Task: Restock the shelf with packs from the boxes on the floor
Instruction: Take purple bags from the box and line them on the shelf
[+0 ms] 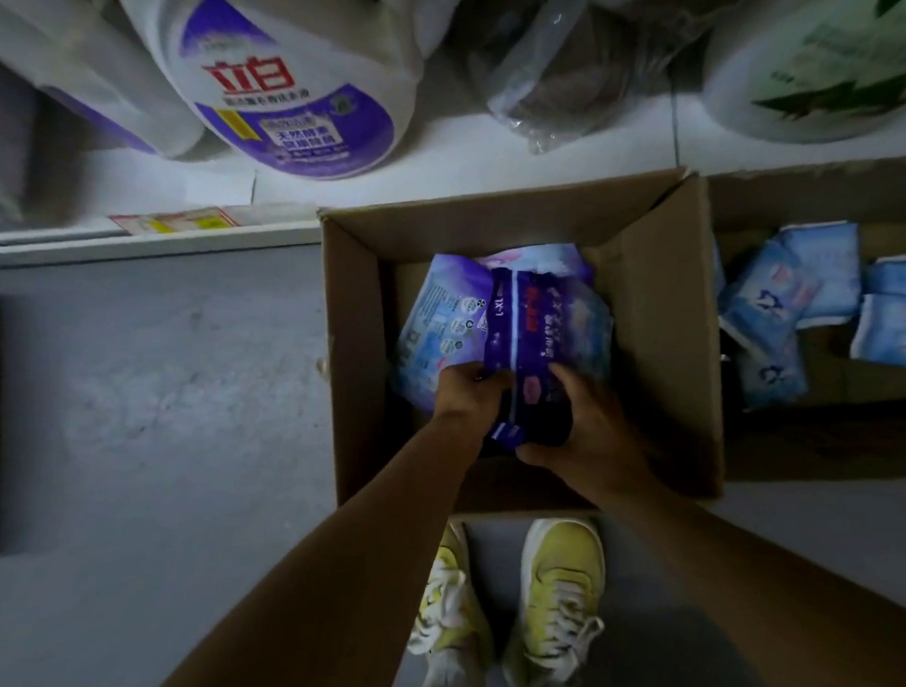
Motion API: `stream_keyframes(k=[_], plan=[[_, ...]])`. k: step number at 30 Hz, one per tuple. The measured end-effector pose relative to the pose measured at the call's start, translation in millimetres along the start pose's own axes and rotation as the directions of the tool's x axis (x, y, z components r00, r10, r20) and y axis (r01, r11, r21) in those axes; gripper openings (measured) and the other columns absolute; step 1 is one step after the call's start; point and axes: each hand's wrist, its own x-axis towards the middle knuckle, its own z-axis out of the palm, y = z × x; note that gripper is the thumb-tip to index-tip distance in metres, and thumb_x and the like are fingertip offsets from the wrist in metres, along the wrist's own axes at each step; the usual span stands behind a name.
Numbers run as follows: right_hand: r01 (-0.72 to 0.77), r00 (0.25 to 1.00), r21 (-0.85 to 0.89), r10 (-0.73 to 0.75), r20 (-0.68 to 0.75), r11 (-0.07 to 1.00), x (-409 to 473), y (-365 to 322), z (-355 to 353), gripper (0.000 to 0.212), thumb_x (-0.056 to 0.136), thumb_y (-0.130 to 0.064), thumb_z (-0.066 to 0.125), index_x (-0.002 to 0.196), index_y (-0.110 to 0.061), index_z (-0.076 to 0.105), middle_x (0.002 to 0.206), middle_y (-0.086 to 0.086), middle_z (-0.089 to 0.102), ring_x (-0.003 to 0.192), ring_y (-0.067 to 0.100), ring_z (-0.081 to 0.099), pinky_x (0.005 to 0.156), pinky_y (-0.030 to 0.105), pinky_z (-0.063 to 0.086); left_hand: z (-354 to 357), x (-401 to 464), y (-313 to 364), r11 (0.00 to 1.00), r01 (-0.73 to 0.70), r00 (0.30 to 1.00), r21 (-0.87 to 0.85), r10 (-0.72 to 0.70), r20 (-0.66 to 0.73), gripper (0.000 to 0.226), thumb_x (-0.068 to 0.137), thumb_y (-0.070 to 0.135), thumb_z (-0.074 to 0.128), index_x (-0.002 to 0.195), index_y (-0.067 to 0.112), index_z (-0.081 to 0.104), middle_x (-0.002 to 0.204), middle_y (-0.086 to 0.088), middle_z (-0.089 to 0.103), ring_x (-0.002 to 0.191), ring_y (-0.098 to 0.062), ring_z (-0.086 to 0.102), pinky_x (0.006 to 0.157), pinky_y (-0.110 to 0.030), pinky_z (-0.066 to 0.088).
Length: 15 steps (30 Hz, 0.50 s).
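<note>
Left hand: the left hand [467, 392] is curled round the near left edge of a dark purple pack [525, 340], fingers wrapped on it.
Right hand: the right hand [579, 425] grips the same pack from its right side, thumb on top, fingers tucked under.
Pack: held inside the open cardboard box [667, 320], just above lighter purple packs [441, 317] lying at its bottom.
Second box: at 3 o'clock, touching the first, holds pale blue packs [791, 298].
Shelf: white shelf [447, 158] at 12 o'clock, bearing a white detergent jug [275, 80] and a clear plastic bag [563, 74].
Floor: grey floor [156, 410]; yellow sneakers [555, 604] at 6 o'clock.
</note>
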Motion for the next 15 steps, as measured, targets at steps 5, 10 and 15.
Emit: stream_keyframes(k=[5,10,15], plan=[[-0.041,0.954,-0.007,0.037,-0.299,0.999,18.1,4.7,6.5,0.085,0.083,-0.028,0.07,0.153,-0.024,0.021,0.153,0.011,0.032,0.136,0.037,0.036,0.105,0.054,0.038,4.7,-9.9,12.0,0.908,0.104,0.979,-0.406,-0.022,0.202,0.01,0.093,0.02,0.064,0.097,0.011,0.068,0.105,-0.017,0.072,0.094,-0.03,0.07,0.088,-0.043,0.057],[-0.068,0.9,0.212,0.151,-0.409,0.975,30.6,8.0,-15.3,0.047,0.1,-0.024,0.046,0.146,-0.028,0.038,0.138,0.012,0.053,0.123,0.032,0.052,0.095,0.035,0.041,-0.7,20.9,-21.3,0.838,0.157,0.963,-0.523,-0.247,-0.107,0.021,0.092,0.02,0.064,0.109,0.009,0.059,0.118,-0.017,0.064,0.107,-0.036,0.063,0.088,-0.042,0.054],[-0.02,0.91,0.245,0.119,-0.397,0.969,30.1,19.1,-10.6,0.045,0.102,-0.024,0.044,0.146,-0.025,0.038,0.135,0.012,0.055,0.121,0.032,0.055,0.094,0.035,0.042,12.1,43.2,-46.0,0.632,0.32,0.91,-0.706,-0.413,0.043,0.053,0.086,0.021,0.073,0.131,0.014,0.048,0.125,-0.018,0.06,0.114,-0.043,0.06,0.098,-0.061,0.047]])
